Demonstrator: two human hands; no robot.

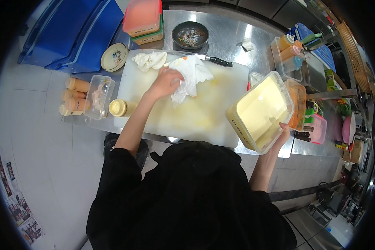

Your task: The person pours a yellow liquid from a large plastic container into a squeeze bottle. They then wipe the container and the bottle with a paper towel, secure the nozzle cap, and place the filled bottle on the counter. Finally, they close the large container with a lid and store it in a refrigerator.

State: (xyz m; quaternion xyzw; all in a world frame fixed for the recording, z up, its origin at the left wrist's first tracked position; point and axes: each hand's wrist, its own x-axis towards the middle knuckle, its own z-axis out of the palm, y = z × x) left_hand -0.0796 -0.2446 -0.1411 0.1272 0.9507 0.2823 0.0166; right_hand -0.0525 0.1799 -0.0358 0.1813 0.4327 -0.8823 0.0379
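Note:
My left hand [166, 82] is over the white cutting board [190, 128], its curled fingers gripping a white paper towel [193, 75]. A crumpled white cloth [150, 61] lies just past that hand. Behind the towel a black-handled knife [220, 61] lies along the board's far edge, its blade partly covered. My right hand [281, 137] holds a clear plastic tub [237, 125] by its near right corner. Pale yellow sauce [261, 103] coats the tub's inside; the tub tilts and bears handwriting. An open squeeze bottle [122, 108] of pale yellow sauce stands near my left forearm.
A black frying pan [190, 35] with scraps stands behind the board. Stacked lidded tubs [143, 18] and a bowl [114, 57] are at far left. Sauce bottles [76, 97] and a clear container [99, 97] sit left; a bottle bin [287, 59] and knife handles [303, 136] are right.

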